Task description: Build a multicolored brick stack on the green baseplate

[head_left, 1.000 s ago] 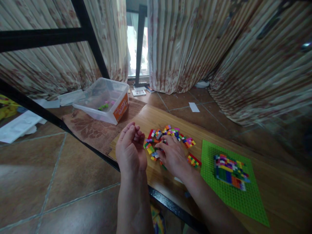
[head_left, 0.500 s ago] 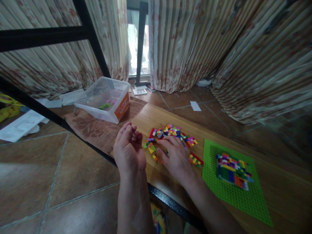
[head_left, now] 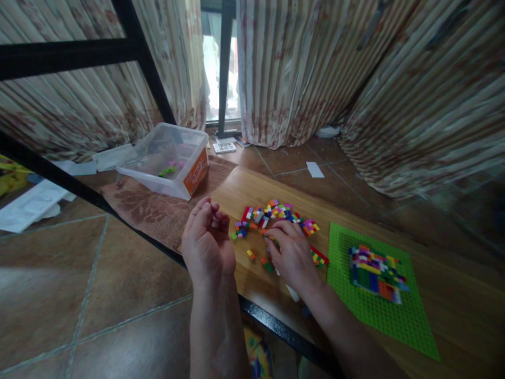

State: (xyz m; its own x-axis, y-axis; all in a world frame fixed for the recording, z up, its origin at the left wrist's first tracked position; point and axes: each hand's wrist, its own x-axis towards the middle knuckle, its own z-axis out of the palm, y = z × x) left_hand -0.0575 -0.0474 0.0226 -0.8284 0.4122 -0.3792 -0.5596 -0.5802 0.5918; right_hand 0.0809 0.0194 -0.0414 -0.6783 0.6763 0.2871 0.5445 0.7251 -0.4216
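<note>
My left hand [head_left: 209, 237] is raised palm up above the table's near left side, its fingers curled in against the thumb. Whatever those fingers hold, if anything, is hidden. My right hand [head_left: 291, 252] reaches over loose toy building bricks [head_left: 280, 211] in many colours. Its thumb and fingers close on a small yellow-and-green brick piece [head_left: 273, 240], partly covered by the fingers. A few single bricks, such as an orange-and-yellow one [head_left: 251, 255], lie between the two hands. On the right, a green baseplate [head_left: 398, 326] carries a multicoloured block of joined bricks [head_left: 376, 271].
A clear plastic box [head_left: 153, 181] with some bricks inside stands on a brown cloth [head_left: 145, 213] at the left. A black metal frame [head_left: 276, 329] edges the wooden table [head_left: 244, 184]. Papers [head_left: 314, 169] lie on the tiled floor, and long curtains [head_left: 284, 79] hang behind.
My right hand has closed its fingers, and the yellow-and-green piece from the pile's left is now in them. More bricks show beneath that hand. My left hand stays almost still.
</note>
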